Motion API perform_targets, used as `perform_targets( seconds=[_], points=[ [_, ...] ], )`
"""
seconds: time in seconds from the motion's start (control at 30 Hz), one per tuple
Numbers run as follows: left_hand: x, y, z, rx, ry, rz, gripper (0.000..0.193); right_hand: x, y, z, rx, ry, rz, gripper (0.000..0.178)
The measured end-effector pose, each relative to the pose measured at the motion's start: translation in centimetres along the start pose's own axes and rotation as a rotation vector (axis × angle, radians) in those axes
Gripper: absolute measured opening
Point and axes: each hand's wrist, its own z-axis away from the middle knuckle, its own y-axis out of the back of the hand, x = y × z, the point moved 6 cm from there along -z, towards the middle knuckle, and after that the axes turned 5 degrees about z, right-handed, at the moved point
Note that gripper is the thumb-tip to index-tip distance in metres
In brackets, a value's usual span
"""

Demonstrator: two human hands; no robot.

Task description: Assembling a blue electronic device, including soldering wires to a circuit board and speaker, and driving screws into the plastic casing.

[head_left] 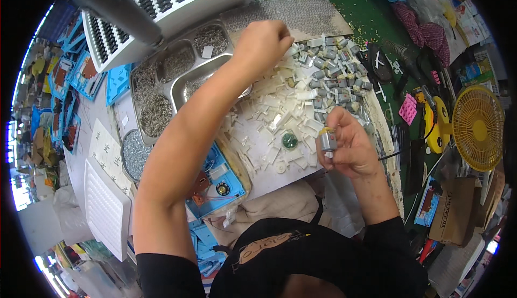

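In my right hand [353, 150], fingers and thumb grip a small silver electric motor [328, 143] over the front right of the table. My left arm reaches far across the table. My left hand [264, 42] is closed beside a flat sheet [301, 15] covered with rows of small grey parts; whatever its fingers hold is hidden. Between the hands lie a heap of similar small motors [333, 72] and many loose white plastic pieces [274, 90]. A round dark green item [290, 141] sits among the white pieces.
Metal trays [175, 64] of small metal parts stand beyond my left forearm, near a white rack [186, 10] with black rows. A blue plastic panel [229, 177] with a circuit board lies below that arm. A yellow fan [478, 128] stands at the right.
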Motion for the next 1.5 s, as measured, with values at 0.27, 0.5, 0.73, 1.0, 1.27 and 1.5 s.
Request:
perform_targets(
  seconds=[0.27,0.5,0.73,1.0,1.27,1.5],
  points=[
    [0.1,-5.2,-5.6,0.037,0.120,-0.293,0.022,-1.4,2.8,2.4,0.130,0.017,0.110,0.066],
    [0.3,-6.0,-5.7,0.043,-0.123,-0.405,0.017,-2.5,3.4,3.0,0.281,0.048,0.535,0.057],
    [6.7,1.4,-0.5,0.449,-0.499,-0.090,0.016,-1.5,0.6,-0.5,0.155,0.082,1.439,0.039],
    [6.7,7.7,20.8,0.107,0.190,0.599,0.013,0.8,0.0,-3.0,-0.069,0.089,1.806,0.037],
    [3.8,4.4,30.9,0.296,0.376,0.818,0.014,1.6,-1.3,-3.5,-0.165,0.204,2.059,0.044],
    [3.4,2.8,32.0,0.301,0.470,0.885,0.030,5.4,-6.0,-2.8,-0.007,-0.255,0.945,0.042]
  ],
)
